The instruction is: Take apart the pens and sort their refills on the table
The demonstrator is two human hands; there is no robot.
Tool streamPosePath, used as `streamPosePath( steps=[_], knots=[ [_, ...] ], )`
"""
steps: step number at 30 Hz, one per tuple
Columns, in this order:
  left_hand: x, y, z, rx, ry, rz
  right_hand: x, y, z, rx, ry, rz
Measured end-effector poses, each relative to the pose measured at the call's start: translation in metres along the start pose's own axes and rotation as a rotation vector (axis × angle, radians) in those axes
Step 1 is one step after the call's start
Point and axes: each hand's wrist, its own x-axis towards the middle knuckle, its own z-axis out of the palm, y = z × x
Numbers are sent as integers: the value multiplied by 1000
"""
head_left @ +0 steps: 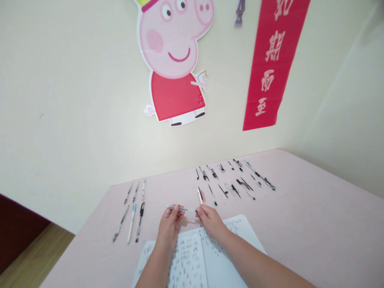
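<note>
Slim clear pen piece with a grey shaft and a dark end (pixel 189 210) is held lengthwise above a broad, pale pink table (pixel 315 224), near the far edge of open white handwritten pages (pixel 222 264). The left hand (pixel 170 224) pinches the grey shaft, thumb against fingers; the right hand (pixel 211 218) has thumb and fingertip together on the dark end. Off to the left, six whole-looking pens (pixel 131 224) lie in two rows. Loose black and clear pen parts (pixel 235 191) lie in two rough rows to the right. The step in hand looks like working a pen's parts end to end; blur hides whether they are joined. Judging from this, the next move calls for both pinches in line and light, straight pressure.
</note>
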Motion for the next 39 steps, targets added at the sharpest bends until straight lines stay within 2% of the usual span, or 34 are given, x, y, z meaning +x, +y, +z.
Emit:
streamPosePath(
  steps=[6, 11, 17, 24, 31, 35, 39],
  knots=[
    [1, 2, 0, -21, 47, 8, 2, 4, 2, 44, 66, -22],
    [2, 3, 0, -49, 70, 25, 2, -1, 1, 114, 92, 13],
    [5, 0, -4, -81, 99, 60, 0, -5, 0, 320, 21, 100],
    [5, 0, -5, -59, 77, 61, 2, -3, 0, 142, 113, 0],
    [0, 3, 2, -41, 50, 31, 3, -2, 1, 78, 88, -12],
    [4, 6, -3, -44, 103, 72, 3, -3, 1, 73, 91, 2],
    [9, 15, -13, -88, 219, 125, 3, -5, -1, 93, 122, 5]
  ],
)
